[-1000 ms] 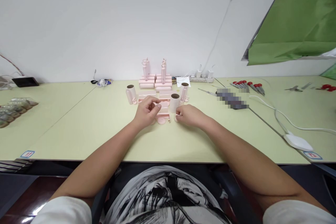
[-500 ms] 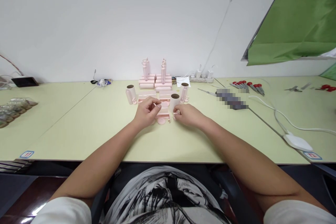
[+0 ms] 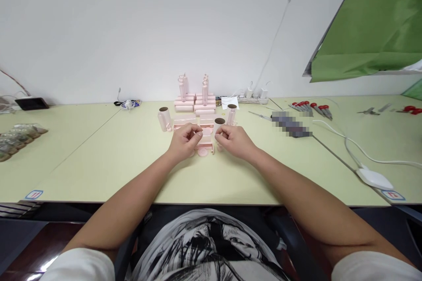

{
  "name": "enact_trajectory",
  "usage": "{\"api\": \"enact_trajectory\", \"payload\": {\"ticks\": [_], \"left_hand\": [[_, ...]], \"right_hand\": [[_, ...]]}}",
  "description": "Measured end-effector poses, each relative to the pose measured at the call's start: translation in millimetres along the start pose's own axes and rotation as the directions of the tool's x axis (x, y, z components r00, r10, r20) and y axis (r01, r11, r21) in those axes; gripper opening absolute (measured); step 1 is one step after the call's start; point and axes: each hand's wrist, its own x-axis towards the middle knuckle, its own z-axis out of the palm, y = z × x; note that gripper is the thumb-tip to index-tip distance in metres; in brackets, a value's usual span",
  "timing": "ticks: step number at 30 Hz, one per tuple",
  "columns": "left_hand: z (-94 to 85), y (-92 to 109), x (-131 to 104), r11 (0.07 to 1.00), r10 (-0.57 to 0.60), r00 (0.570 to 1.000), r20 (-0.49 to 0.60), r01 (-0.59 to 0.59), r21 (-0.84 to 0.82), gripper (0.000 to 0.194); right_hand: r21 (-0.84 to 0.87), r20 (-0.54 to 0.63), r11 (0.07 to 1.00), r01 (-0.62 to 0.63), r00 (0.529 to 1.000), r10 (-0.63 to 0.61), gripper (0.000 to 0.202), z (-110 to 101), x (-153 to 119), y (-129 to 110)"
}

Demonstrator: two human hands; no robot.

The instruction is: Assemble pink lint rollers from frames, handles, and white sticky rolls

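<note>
Behind the trays (image 3: 207, 145) lie boxes (image 3: 205, 108), with one tube (image 3: 162, 118) left of the trays and a second tube (image 3: 217, 127) right

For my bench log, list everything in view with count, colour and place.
Tubes: three, whitish, mid-table
Open boxes: unclear, pink, between hands
Discs: several, pink, same place
Blocks: several, pink, near wall
Cylinders: several, pink, mostly on blocks
Paper: one, white, near wall
Power strip: one, white, near wall
Tools: several, red-grey, back right
Device: one, black, back left
Packs: several, clear, far left
Labels: two, blue-edged, front
Cables: several, white, left and right
Pad: one, white, front right
Blurred thing: one, dark, right
Cloth: one, green, upper right
Tabletop: count unclear, pale green, centre
Wall: one, white, behind
Left hand: one, bare, by open boxes
Right hand: one, bare, by front tube
Arms: two, bare, bottom
Shirt: one, white-black, bottom
</note>
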Motion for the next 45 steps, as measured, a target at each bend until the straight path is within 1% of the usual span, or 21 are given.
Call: {"api": "enact_trajectory", "payload": {"ticks": [5,10,14,20,27,35,40,45], "left_hand": [[0.7,-3.0,-0.8,1.000,0.007,1.000,-0.007,-0.007,-0.005,0.008],[1.0,-4.7,-1.0,1.000,-0.006,1.000,0.001,0.007,-0.019,0.008],[0.9,-5.3,-0.9,1.000,0.002,1.000,-0.006,-0.002,-0.026,0.009],[0.5,-4.4,-1.0,1.000,-0.004,1.000,-0.015,0.004,-0.013,0.009],[0.0,-6.8,-0.3,1.000,-0.012,0.999,-0.034,0.011,-0.022,0.010],[-3.2,-3.6,0.6,0.996,-0.077,0.995,-0.069,0.073,-0.054,0.011],[-1.4,-2.0,0.3,0.996,-0.075,0.995,-0.064,0.071,-0.058,0.010],[-0.3,-1.2,0.0,0.996,-0.073,0.996,-0.056,0.070,-0.057,0.009]], "right_hand": [[0.047,-0.049,0.999,0.013,0.999,-0.010,0.014,3.0,0.2,2.4],[0.087,-0.074,0.996,0.026,0.997,-0.020,0.015,3.2,0.7,3.1],[0.140,-0.150,0.988,0.056,0.988,-0.035,0.015,3.8,0.6,4.5],[0.231,-0.291,0.966,0.115,0.956,-0.045,0.014,4.8,1.3,9.3],[0.284,-0.370,0.942,0.176,0.927,-0.061,0.016,3.9,1.3,10.0],[0.310,-0.519,0.919,0.242,0.853,-0.050,0.014,-7.4,6.1,16.6],[0.362,-0.529,0.905,0.222,0.848,0.003,0.014,-9.1,9.9,20.7],[0.377,-0.518,0.898,0.227,0.855,0.001,0.015,-6.4,10.2,21.3]]}}
